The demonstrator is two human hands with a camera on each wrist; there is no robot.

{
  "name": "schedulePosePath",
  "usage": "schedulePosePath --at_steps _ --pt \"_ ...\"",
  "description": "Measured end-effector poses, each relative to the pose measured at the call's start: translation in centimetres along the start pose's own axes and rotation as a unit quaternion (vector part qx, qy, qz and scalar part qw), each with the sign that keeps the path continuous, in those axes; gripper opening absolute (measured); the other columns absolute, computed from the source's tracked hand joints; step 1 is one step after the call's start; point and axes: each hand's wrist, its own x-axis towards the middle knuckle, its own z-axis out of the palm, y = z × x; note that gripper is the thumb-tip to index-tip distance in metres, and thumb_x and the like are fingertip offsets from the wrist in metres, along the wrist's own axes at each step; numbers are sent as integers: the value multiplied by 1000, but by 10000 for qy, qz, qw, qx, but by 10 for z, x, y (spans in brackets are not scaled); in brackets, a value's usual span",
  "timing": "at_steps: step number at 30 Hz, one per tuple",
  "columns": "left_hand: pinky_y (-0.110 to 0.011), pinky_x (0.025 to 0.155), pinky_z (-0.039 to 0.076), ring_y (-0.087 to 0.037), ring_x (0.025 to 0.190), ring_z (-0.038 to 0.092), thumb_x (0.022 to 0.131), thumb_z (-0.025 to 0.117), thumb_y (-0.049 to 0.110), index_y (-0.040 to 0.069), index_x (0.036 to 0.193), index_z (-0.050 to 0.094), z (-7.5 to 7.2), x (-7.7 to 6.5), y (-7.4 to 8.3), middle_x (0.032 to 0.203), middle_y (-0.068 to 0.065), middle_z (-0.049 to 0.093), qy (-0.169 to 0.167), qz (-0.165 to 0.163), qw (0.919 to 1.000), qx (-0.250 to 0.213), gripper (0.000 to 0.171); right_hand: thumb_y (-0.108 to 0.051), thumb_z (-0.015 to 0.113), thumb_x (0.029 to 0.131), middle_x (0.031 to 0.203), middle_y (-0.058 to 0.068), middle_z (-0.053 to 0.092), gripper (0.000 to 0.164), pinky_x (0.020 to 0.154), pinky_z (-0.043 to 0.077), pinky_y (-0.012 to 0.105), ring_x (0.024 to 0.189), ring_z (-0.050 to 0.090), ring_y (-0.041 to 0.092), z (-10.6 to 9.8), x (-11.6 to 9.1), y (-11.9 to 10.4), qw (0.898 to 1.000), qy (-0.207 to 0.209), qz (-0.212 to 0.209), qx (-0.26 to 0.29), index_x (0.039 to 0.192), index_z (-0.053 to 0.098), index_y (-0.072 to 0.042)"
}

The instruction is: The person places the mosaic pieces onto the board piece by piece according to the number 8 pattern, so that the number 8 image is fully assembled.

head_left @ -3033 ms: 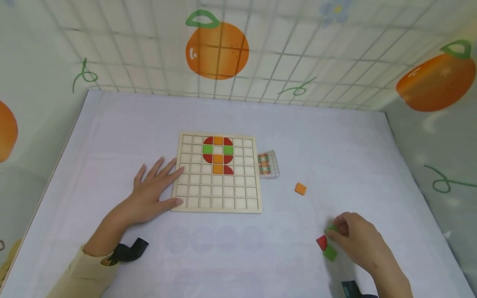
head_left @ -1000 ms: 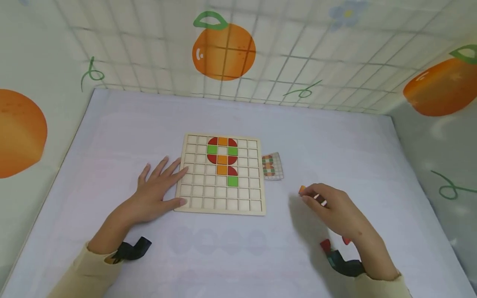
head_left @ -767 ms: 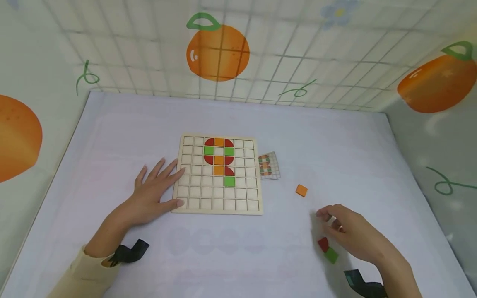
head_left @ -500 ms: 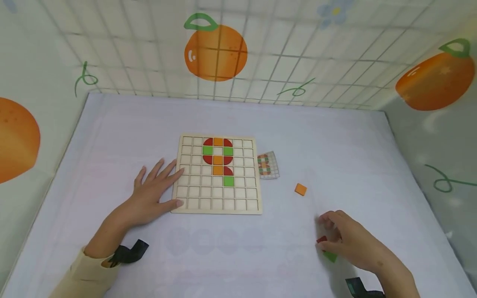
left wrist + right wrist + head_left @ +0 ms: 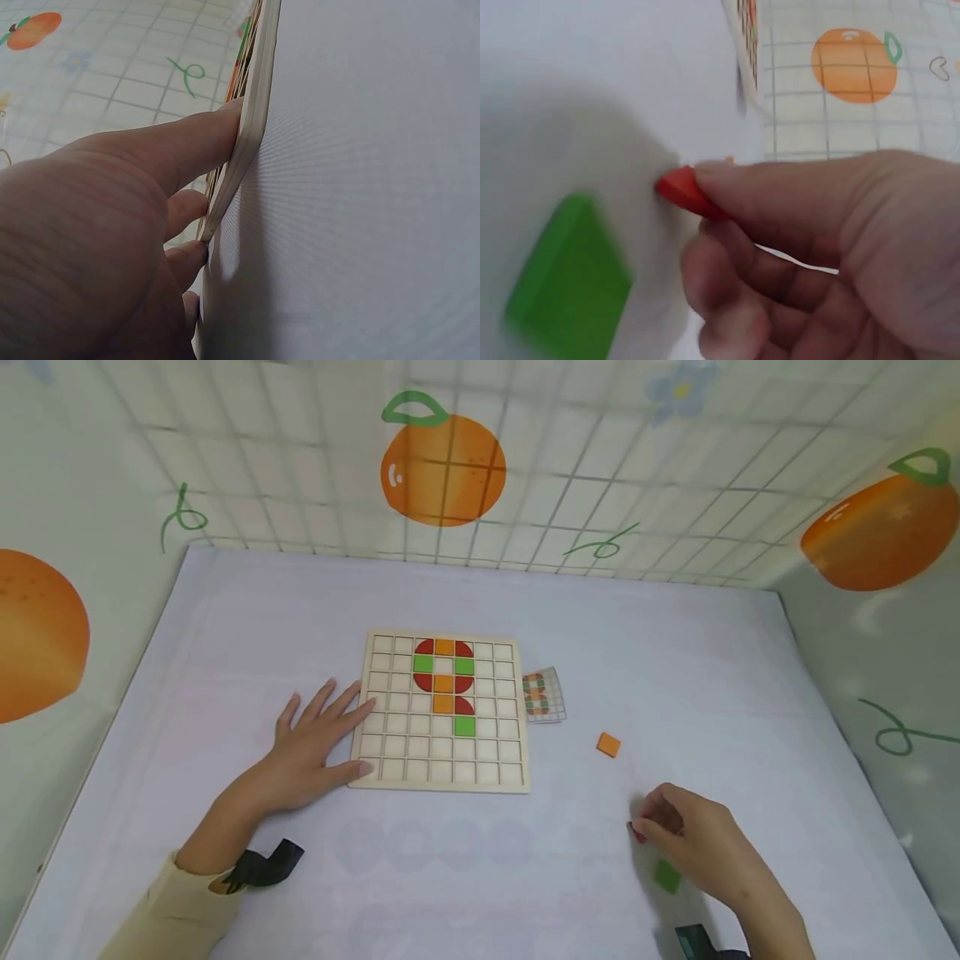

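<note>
My left hand (image 5: 303,756) lies spread with its thumb and fingertips on the left border of a wooden grid board (image 5: 390,747). In the left wrist view the thumb and fingers (image 5: 202,139) press at the board's edge (image 5: 259,112). Red quarter-round, orange square and green square tiles fill several cells of the board. At the right, my right hand (image 5: 701,839) pinches a red tile (image 5: 682,187) with rounded side between thumb and finger. Just below that hand a green square tile (image 5: 667,877) lies on the table, large and blurred in the right wrist view.
An orange square tile (image 5: 608,744) lies between the board and my right hand. A small pattern card (image 5: 553,697) with a printed grid pokes out at the board's right edge. Walls printed with oranges (image 5: 442,468) bound the white table (image 5: 600,627) at the back and sides.
A green tile has gone from my right hand into a cell below the red one on the board. The right hand has returned rightward and picked up the red tile. The left hand stays put.
</note>
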Motion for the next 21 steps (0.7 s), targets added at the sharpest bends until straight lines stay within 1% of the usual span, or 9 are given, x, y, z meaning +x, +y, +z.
schedulePosePath --at_steps 3,5,7,10,12,14,19,21 --pt "-66 119 -11 -35 160 -6 96 75 38 18 166 33 1 0 -2 175 -8 15 -8 -24 10000 -3 84 -14 77 97 81 -10 65 12 63 47 25 72 57 8 1 13 -12 9992 285 -272 -68 101 66 -14" --pt "-66 119 -11 -34 160 -6 96 75 39 18 166 33 1 1 -2 175 -8 15 -7 -32 10000 4 84 -11 75 98 81 -9 65 13 62 47 25 71 56 8 2 22 -22 9974 430 -571 44 107 66 -12" --pt "-66 119 -12 -34 160 -6 95 75 39 18 166 33 2 1 -4 175 -7 14 -12 -44 10000 24 85 -9 72 99 80 -9 65 13 60 48 25 68 58 8 4 33 -33 9951 512 -827 188 110 65 -11" --pt "-66 119 -12 -34 160 -6 95 75 39 18 166 33 2 2 -5 175 -7 14 -6 -45 10000 45 85 -5 68 101 80 -3 65 11 58 50 26 67 60 12 7 51 -53 9922 415 -1032 564 111 67 -9" --pt "-65 119 -12 -34 160 -6 95 75 39 18 166 33 1 2 -5 175 -6 14 7 -37 10000 32 85 -4 67 101 82 0 67 8 59 53 27 68 63 15 12 66 -66 9910 287 -1049 776 108 68 -9" --pt "-65 119 -12 -34 160 -6 95 75 38 19 166 33 1 2 -4 175 -7 15 11 -23 10000 8 84 -3 67 101 86 3 68 8 61 54 28 72 65 18 17 81 -79 9889 121 -1107 988 108 68 -8" --pt "-64 119 -12 -34 160 -6 95 76 38 19 166 33 0 2 -3 175 -7 15 -14 22 10000 -24 85 -3 70 98 98 -1 70 14 73 57 30 85 69 15 34 107 -109 9837 -205 -1470 1018 110 67 -9" --pt "-65 119 -12 -34 160 -6 95 76 38 19 166 33 -1 2 -4 175 -6 15 -8 35 10000 -18 85 -5 73 97 98 -3 70 15 77 58 32 87 68 15 41 114 -122 9821 -306 -1566 1000 109 67 -11"
